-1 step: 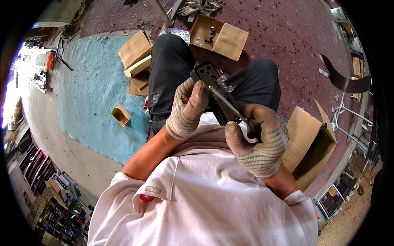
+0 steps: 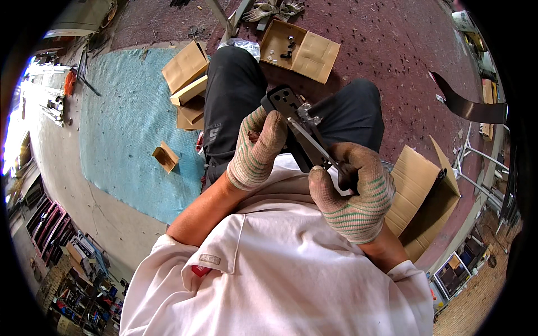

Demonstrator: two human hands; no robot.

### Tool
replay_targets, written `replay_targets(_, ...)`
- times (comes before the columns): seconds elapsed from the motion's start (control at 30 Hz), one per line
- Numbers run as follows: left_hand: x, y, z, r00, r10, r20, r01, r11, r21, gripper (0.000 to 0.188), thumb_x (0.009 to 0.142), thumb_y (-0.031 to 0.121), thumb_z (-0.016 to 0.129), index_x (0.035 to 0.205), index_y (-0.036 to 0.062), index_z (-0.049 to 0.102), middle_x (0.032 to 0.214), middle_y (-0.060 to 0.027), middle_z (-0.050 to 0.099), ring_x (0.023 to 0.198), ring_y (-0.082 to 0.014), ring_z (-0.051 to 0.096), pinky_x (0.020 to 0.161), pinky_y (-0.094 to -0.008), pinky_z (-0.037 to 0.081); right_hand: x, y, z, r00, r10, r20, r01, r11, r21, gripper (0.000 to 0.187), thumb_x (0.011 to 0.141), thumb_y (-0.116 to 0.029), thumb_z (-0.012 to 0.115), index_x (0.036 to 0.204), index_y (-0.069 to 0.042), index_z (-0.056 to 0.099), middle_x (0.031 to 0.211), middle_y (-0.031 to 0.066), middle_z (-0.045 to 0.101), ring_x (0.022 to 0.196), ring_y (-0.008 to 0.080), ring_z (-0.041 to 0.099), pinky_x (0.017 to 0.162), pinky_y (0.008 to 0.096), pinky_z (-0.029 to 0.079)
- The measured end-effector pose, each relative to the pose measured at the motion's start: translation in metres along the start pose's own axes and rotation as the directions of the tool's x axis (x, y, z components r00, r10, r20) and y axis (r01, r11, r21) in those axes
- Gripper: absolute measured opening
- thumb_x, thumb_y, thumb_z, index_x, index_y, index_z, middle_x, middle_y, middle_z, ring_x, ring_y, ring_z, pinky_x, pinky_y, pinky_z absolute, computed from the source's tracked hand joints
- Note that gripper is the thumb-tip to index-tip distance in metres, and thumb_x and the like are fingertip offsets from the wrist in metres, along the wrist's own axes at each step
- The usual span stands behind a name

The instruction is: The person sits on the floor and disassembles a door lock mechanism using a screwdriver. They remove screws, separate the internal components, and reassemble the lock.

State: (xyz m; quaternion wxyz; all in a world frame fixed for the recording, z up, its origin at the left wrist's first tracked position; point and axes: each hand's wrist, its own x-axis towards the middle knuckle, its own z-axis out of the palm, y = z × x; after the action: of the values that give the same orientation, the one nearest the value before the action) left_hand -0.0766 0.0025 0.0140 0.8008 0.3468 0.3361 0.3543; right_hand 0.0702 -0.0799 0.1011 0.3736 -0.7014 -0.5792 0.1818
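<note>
Both my hands wear off-white knitted gloves with green stripes and brownish, soiled fingers. My left hand (image 2: 259,147) is closed on a long black part (image 2: 283,99) with round holes in its rounded far end, held up over my lap. My right hand (image 2: 358,190) is closed around the dark near end of a thin silver rod (image 2: 308,136), thumb and fingers pinched together. The rod lies slantwise along the black part, its far tip close to my left thumb. Whether it touches the part I cannot tell. A small clear, shiny piece (image 2: 309,115) sits beside the part, near my right knee.
Ahead lies an open cardboard box (image 2: 316,56) with small black and white pieces. Folded cartons (image 2: 185,67) and a small carton (image 2: 165,157) rest on the blue mat (image 2: 123,123). A larger open box (image 2: 412,179) stands by my right arm. Work gloves (image 2: 260,11) lie beyond.
My hands keep almost the same pose. The dark curved strip at the far right has shifted slightly.
</note>
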Motion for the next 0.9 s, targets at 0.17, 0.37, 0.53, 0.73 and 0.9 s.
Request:
replay_targets(0.17,0.0001,0.0036,-0.0007,1.0,-0.014,0.004,0.013,0.999,0.045,0.075,0.087,0.069,0.054,0.115,0.0,0.059,0.102,-0.0088,0.066,0.087,-0.0162,0.065,0.078,-0.0293,0.053,-0.0005,0.0001,0.001,1.0,0.007,-0.009,-0.007,1.0,0.003,0.033,0.072,-0.025,0.084,0.091,-0.006,0.065,0.066,0.0048,0.059,0.048,0.0155,0.055,0.046,0.0299,0.044)
replay_targets(0.37,-0.0017,0.0073,0.0037,0.998,0.036,0.049,-0.038,0.999,0.032,0.074,0.086,0.067,0.057,0.117,0.0004,0.057,0.105,-0.0085,0.066,0.093,-0.0164,0.065,0.083,-0.0301,0.052,-0.0053,0.0008,0.0029,0.998,0.022,-0.066,-0.019,0.999,0.042,0.032,0.071,-0.024,0.084,0.089,-0.005,0.065,0.065,0.0038,0.058,0.046,0.0136,0.054,0.045,0.0286,0.043)
replay_targets(0.53,0.0008,0.0005,0.0015,0.996,0.065,0.066,-0.053,0.983,-0.175,0.04,0.097,0.033,0.06,0.121,0.0025,0.06,0.101,-0.0016,0.067,0.091,-0.0078,0.063,0.082,-0.0226,0.05,-0.0041,0.0001,0.0019,0.999,0.034,-0.033,-0.033,0.998,0.046,0.032,0.072,-0.024,0.084,0.089,-0.005,0.065,0.066,0.0036,0.058,0.047,0.0131,0.054,0.045,0.0284,0.044)
replay_targets(0.73,0.0014,-0.0002,0.0012,0.996,0.045,0.071,-0.03,0.977,-0.21,0.036,0.097,0.028,0.06,0.122,0.002,0.059,0.103,-0.0032,0.068,0.093,-0.0099,0.064,0.085,-0.0237,0.051,-0.0013,0.0021,0.0015,0.999,-0.052,-0.01,0.052,0.999,-0.001,0.033,0.074,-0.025,0.083,0.093,-0.005,0.064,0.071,0.0058,0.062,0.051,0.0161,0.058,0.048,0.0298,0.047)
replay_targets(0.9,0.0014,0.0013,-0.0002,0.993,0.06,0.103,-0.041,0.983,-0.177,0.036,0.096,0.028,0.062,0.121,0.0032,0.06,0.103,-0.0033,0.068,0.093,-0.0103,0.064,0.085,-0.0251,0.051,-0.001,0.0048,0.0012,0.999,-0.04,0.027,0.039,0.999,0.029,0.034,0.073,-0.025,0.083,0.095,-0.006,0.064,0.074,0.0064,0.063,0.054,0.0181,0.061,0.051,0.0307,0.048)
